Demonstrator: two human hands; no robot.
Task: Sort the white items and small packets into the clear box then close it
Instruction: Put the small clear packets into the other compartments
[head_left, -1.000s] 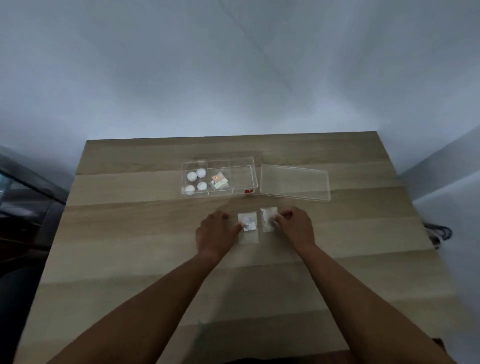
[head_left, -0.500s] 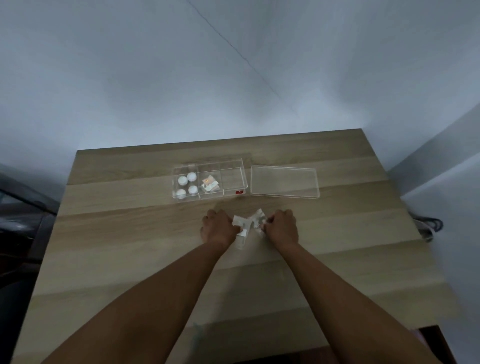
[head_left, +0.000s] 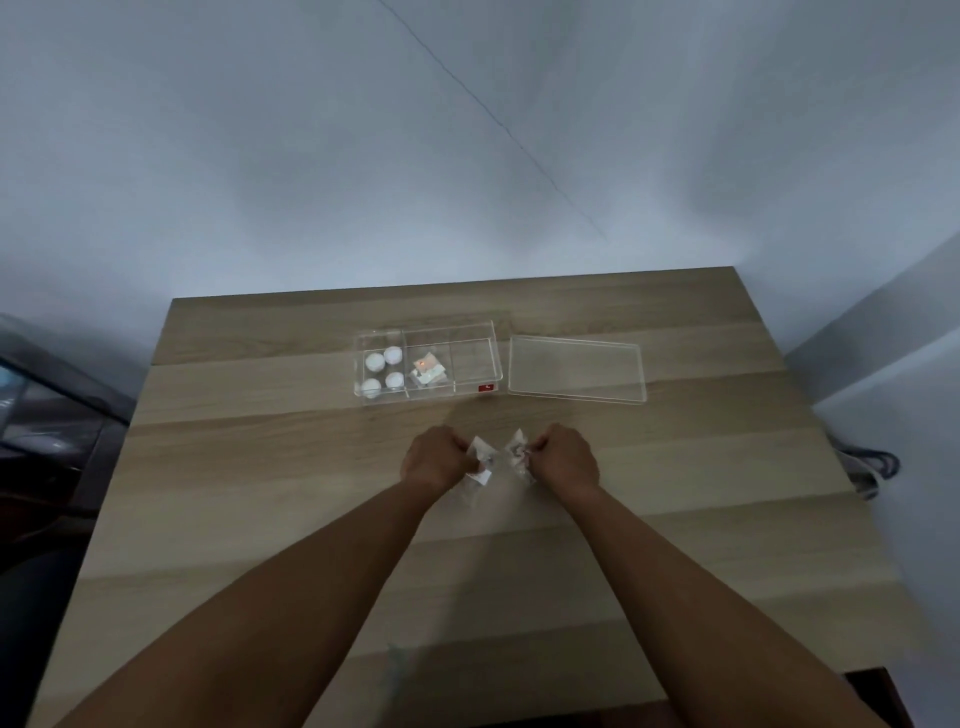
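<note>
White discs (head_left: 383, 371); box label (head_left: 487, 386) seemingly red.

Single head-worn wide-angle view, looking forward and steeply down over the light wooden table (head_left: 322, 499); both forearms enter from the bottom edge, the grey wall behind apparently bowed by distortion.

The clear box (head_left: 427, 367) sits open on the far part of the wooden table, divided into three compartments. Its left compartment holds four white round items (head_left: 384, 372) set in a loose square. The middle one holds small packets (head_left: 428, 370), one showing an orange mark. The right compartment has nothing in it, with a red label on its front wall. The clear lid (head_left: 575, 375) lies flat just right of the box. Nearer, two small clear packets are pinched up off the table, one (head_left: 479, 460) left, one (head_left: 518, 453) right, tilted toward each other.
</note>
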